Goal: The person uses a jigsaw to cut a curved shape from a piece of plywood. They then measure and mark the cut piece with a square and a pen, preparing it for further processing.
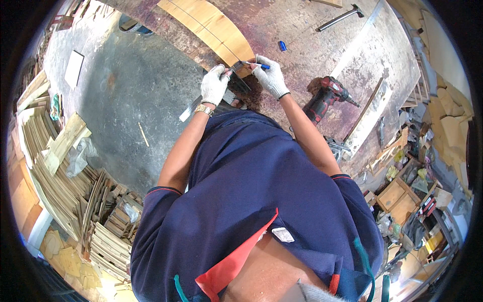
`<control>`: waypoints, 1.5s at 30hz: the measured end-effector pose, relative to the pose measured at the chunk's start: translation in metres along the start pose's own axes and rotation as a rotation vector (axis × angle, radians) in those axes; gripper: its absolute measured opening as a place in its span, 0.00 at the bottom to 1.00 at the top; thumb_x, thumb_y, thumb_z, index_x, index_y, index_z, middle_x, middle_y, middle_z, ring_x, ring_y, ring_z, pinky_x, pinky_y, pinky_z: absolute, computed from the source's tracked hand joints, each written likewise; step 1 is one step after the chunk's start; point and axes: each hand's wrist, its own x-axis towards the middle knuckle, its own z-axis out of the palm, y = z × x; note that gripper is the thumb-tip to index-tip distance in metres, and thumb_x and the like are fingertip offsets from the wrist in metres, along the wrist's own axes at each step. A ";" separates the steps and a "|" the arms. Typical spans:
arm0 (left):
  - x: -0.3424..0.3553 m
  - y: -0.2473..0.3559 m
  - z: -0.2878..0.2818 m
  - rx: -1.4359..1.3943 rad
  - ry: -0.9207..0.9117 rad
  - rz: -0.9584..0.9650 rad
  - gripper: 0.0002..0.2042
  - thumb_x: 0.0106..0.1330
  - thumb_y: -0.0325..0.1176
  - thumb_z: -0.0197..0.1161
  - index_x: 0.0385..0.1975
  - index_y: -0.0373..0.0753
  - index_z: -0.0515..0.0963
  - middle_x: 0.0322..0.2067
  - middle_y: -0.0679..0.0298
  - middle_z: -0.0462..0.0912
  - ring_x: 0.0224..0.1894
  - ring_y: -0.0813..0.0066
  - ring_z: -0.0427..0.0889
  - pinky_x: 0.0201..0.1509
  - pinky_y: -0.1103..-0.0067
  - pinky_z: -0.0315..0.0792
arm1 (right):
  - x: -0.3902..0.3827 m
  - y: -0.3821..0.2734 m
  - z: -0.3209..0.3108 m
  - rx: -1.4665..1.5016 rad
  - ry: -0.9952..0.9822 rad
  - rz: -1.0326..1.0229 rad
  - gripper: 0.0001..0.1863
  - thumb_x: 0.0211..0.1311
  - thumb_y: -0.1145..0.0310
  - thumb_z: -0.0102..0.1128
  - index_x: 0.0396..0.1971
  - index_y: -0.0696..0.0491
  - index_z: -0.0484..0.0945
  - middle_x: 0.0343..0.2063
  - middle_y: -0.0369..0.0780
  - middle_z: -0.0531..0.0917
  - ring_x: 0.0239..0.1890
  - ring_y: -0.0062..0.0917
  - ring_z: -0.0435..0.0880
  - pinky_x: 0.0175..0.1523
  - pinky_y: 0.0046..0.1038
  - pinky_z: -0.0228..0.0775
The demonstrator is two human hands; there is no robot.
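Note:
A long curved wooden board (pixel 209 26) with dark lines drawn along it reaches from the far edge toward me. In a white knitted glove, my right hand (pixel 271 79) is closed on a blue pen (pixel 263 66), its tip at the board's near end. My left hand (pixel 215 85), gloved alike, pinches a metal ruler (pixel 190 108), whose pale blade sticks out below the wrist. Against the board's end lies a small dark metal piece (pixel 238 66); whether it belongs to the ruler I cannot tell. Farther right is a blue pen cap (pixel 282 46).
On the stained worktop (pixel 302 22) to my right lie a red and black cordless drill (pixel 327 98) and a hammer (pixel 339 18). A white-faced strip (pixel 370 118) lies beyond the drill. Stacked wooden slats (pixel 53 166) stand at left; cluttered boxes (pixel 402 194) at right.

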 end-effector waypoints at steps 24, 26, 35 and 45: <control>-0.019 0.012 0.009 -0.001 -0.080 0.022 0.06 0.65 0.30 0.66 0.36 0.35 0.82 0.39 0.53 0.88 0.43 0.52 0.87 0.46 0.65 0.78 | -0.017 -0.003 -0.012 -0.115 0.032 0.047 0.07 0.64 0.72 0.55 0.38 0.58 0.78 0.29 0.35 0.82 0.32 0.17 0.77 0.36 0.24 0.71; -0.020 0.010 0.009 -0.007 -0.078 0.044 0.06 0.65 0.30 0.66 0.36 0.35 0.82 0.40 0.53 0.88 0.43 0.52 0.87 0.46 0.65 0.78 | -0.017 -0.003 -0.013 -0.158 0.016 0.045 0.08 0.63 0.73 0.55 0.39 0.58 0.79 0.30 0.35 0.83 0.32 0.17 0.77 0.36 0.24 0.71; -0.024 0.014 0.010 -0.017 -0.094 0.025 0.05 0.64 0.30 0.65 0.35 0.36 0.80 0.41 0.53 0.87 0.46 0.50 0.86 0.48 0.63 0.78 | -0.022 -0.003 -0.012 -0.037 0.044 0.082 0.08 0.62 0.72 0.54 0.38 0.57 0.79 0.30 0.35 0.83 0.28 0.17 0.77 0.33 0.25 0.72; -0.025 0.013 0.013 -0.071 -0.084 0.010 0.05 0.64 0.27 0.64 0.36 0.33 0.80 0.40 0.53 0.88 0.43 0.53 0.87 0.47 0.66 0.78 | -0.025 -0.015 -0.014 -0.149 0.058 0.081 0.08 0.60 0.72 0.56 0.36 0.58 0.80 0.26 0.39 0.83 0.27 0.21 0.79 0.34 0.28 0.72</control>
